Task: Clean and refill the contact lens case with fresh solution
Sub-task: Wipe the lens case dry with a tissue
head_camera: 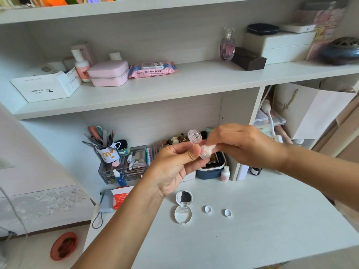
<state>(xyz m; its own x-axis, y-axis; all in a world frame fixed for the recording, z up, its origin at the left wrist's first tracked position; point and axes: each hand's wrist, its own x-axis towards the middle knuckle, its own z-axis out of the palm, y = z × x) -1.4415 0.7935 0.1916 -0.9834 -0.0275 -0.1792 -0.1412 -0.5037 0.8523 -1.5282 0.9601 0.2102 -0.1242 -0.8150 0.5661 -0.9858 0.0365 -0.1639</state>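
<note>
Above the white desk (252,220), in front of the lower shelf, both hands work on a clear contact lens case (199,146) with two round wells. Its upper well (194,135) is tipped toward the camera and looks bare inside; the lower well (205,153) has a wad of white tissue (210,148) pushed into it. The left hand (174,166) grips the case, thumb and curled fingers pinching it near the middle. The right hand (242,144) has its fingertips closed on the tissue, pressing it into the lower well.

On the desk below lie two small white caps (208,209), well apart from each other, openings up. Just left of them sits an open white round compact (183,207), its lid mirror raised and a clear tray in its base; what the tray holds is too small to tell.

At the back of the desk, a clear drawer organiser (124,167) holds cosmetics, and a paper cup (107,154) on top is full of brushes and tools. A small blue dropper bottle (119,178) stands before the organiser. A dark blue bin (211,171) sits behind the hands, and a little white bottle (225,173) stands just beside it.
</note>
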